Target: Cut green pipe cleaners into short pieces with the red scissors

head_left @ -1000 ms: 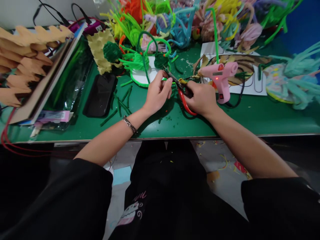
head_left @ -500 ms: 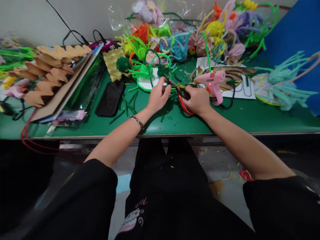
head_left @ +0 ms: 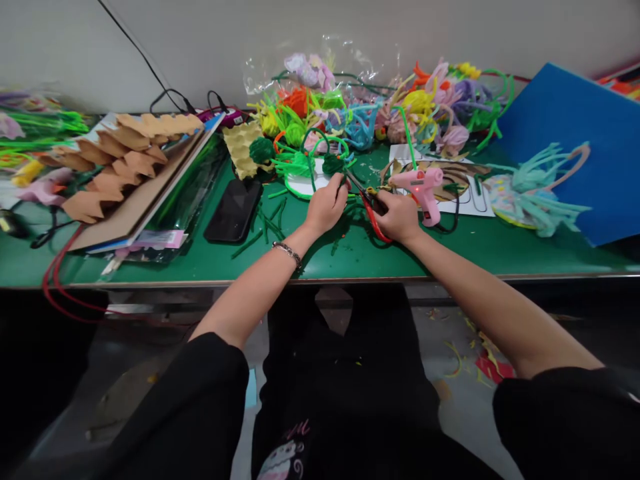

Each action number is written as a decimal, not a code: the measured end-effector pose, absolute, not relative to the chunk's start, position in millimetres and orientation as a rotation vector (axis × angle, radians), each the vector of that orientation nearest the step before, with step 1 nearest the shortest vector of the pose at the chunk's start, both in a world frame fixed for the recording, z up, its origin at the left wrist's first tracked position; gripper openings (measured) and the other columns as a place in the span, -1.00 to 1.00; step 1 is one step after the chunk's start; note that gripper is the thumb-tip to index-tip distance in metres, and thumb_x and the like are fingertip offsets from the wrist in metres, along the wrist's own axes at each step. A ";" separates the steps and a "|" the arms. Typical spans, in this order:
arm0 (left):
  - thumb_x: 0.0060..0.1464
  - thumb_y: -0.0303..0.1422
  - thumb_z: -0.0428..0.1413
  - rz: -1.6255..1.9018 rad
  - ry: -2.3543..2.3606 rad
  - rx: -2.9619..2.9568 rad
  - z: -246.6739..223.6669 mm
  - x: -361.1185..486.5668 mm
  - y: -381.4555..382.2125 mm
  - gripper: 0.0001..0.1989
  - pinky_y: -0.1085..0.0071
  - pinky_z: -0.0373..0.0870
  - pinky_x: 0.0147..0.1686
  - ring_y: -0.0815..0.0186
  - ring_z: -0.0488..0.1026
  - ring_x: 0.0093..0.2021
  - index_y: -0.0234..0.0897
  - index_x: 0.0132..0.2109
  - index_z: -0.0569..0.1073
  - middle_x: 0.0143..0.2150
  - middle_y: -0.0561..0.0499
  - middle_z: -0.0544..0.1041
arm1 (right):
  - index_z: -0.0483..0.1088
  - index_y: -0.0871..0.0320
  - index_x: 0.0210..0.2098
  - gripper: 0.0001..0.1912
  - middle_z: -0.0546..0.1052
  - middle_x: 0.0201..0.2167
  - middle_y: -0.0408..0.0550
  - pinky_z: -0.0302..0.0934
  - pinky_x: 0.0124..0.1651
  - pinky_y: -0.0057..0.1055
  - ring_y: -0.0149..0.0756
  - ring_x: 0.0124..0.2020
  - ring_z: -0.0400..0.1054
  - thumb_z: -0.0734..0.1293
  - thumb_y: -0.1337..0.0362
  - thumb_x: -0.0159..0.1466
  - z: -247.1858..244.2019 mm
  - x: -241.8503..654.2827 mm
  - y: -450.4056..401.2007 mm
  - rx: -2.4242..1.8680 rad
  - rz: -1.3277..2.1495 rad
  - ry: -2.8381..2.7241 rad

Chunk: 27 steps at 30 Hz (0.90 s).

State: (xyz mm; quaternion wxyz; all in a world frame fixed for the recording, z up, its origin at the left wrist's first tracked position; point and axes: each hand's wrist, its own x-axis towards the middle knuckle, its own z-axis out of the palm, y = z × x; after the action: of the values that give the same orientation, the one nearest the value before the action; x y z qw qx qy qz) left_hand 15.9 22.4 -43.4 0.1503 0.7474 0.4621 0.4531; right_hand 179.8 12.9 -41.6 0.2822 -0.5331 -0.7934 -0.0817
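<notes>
Across the green tabletop (head_left: pixel 465 253), right hand (head_left: pixel 401 217) grips scissors (head_left: pixel 371 217); left hand (head_left: pixel 326 209) curls inward, contents unclear.

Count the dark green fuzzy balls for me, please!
2: one fuzzy ball at the right edge of the bumpy yellow sheet, another ball just beyond the left hand. Others may hide in the colourful pile.

Craft workshop, indicated by red-handled scissors (head_left: pixel 371 213) and a hot-glue gun (head_left: pixel 424 181), centre, and heaped pipe-cleaner pieces (head_left: pixel 361 131), upper centre.
</notes>
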 end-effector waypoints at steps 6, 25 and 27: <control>0.14 -0.41 -0.18 1.303 1.307 2.132 -38.0 16.0 21.1 -0.85 0.46 0.14 -0.51 0.35 0.30 -0.60 -0.31 -0.25 0.26 -0.65 0.10 0.26 | 0.25 0.16 -0.60 -0.71 0.35 -0.67 -0.09 -0.15 -0.54 -0.46 -0.38 -0.62 0.17 0.11 0.11 0.11 -40.0 179.3 12.1 -1.451 -0.166 -2.127; 0.10 -0.45 -0.20 1.194 1.403 2.070 -25.2 15.1 21.7 -0.81 0.50 0.11 -0.54 0.39 0.22 -0.63 -0.30 -0.22 0.28 -0.65 0.14 0.22 | 0.31 0.16 -0.53 -0.77 0.46 -0.60 -0.04 -0.07 -0.51 -0.48 -0.31 -0.56 0.29 0.15 0.16 0.10 -32.2 180.7 8.4 -1.321 -0.129 -2.220; 0.09 -0.44 -0.18 1.177 1.413 2.089 -24.1 15.0 22.2 -0.82 0.50 0.10 -0.55 0.39 0.21 -0.64 -0.30 -0.24 0.29 -0.65 0.14 0.21 | 0.30 0.15 -0.55 -0.77 0.45 -0.61 -0.05 -0.07 -0.52 -0.49 -0.31 -0.56 0.28 0.15 0.16 0.09 -32.5 181.7 9.2 -1.300 -0.129 -2.209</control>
State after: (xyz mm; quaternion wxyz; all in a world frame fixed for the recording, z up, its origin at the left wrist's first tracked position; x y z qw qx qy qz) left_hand 15.0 22.2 -24.1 0.1781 0.7386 0.4995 0.4163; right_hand 181.7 9.2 -32.5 0.2836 -0.4859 -0.8253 -0.0481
